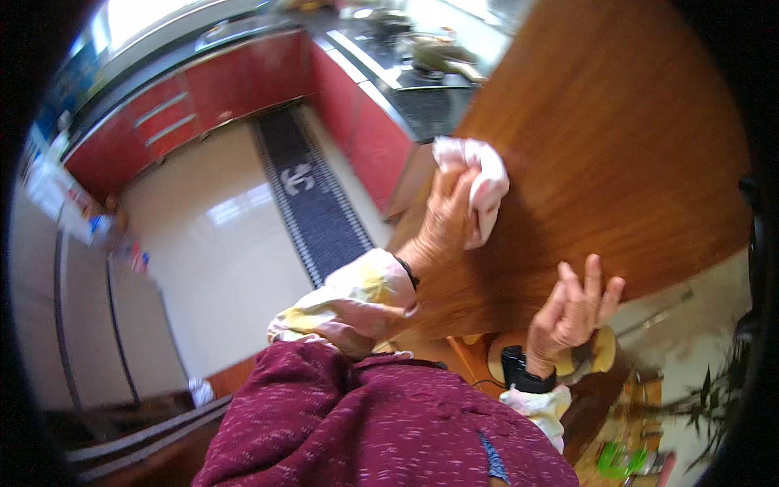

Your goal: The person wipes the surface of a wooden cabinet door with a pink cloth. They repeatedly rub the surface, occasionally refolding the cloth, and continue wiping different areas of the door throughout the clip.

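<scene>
My left hand [449, 210] grips a folded white and pink cloth [492, 173] and presses against a large brown wood-grain panel [608, 146]. I cannot tell whether this panel is a door or a tabletop. Much of the cloth bulges out past the fingers, and its inner part is hidden by the hand. Lower and to the right, my right hand [569, 319] holds nothing, its fingers spread near the panel's lower edge. A black band [526, 371] circles the right wrist.
Red kitchen cabinets [243, 79] with a dark countertop [435, 112] stand beyond the panel. A dark patterned runner [310, 189] lies on the pale tiled floor [213, 262]. At the right are a leafy plant [709, 395] and a green object [621, 459], both blurred.
</scene>
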{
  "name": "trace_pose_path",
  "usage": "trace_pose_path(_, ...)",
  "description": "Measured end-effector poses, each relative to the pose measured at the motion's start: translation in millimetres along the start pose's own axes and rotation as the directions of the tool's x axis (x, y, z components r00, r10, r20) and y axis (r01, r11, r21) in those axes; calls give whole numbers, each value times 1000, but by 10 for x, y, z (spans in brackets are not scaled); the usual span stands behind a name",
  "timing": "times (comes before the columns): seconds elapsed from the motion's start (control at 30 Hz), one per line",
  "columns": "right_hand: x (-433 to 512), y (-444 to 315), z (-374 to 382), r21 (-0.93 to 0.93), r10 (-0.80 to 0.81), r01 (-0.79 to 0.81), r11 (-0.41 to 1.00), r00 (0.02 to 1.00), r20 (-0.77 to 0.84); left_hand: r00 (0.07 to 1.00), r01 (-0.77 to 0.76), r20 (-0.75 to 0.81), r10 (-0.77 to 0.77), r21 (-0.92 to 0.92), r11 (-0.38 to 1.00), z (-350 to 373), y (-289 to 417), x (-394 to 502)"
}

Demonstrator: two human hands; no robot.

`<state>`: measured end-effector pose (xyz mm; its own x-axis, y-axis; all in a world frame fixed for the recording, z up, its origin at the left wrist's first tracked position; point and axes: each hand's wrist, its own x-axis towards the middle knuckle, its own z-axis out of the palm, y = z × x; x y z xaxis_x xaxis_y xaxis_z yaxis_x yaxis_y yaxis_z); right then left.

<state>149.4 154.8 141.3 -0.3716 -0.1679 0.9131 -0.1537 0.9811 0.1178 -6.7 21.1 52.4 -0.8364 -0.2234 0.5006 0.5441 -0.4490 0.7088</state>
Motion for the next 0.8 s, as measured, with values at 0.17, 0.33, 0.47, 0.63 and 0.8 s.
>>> trace_pose_path(0.17,-30,-195,-76,209,-11,8,978,1000,11,768,632,9,-640,141,762,-1072,75,-889)
trace_pose_path(0.33,-78,-368,80,581,-240,124,804,963,127,904,-56,401,-149,456,888,-1296,821,-1108)
trace_pose_path(0.47,-387,-640,458,687,-51,-608,399,733,678,943,-97,322,-86,512,854,-1192,1192,-1348)
trace_pose_path(0.63,-1037,-1200,676,48,-488,-958,-284,188,852,952,222,206,-224,32,974,-1318,1220,-1898)
trace_pose_path(0.8,-1466,-1639,459,-77,-815,-993,-92,30,578,960,234,-109,-257,-184,955,-1609,1270,-2617)
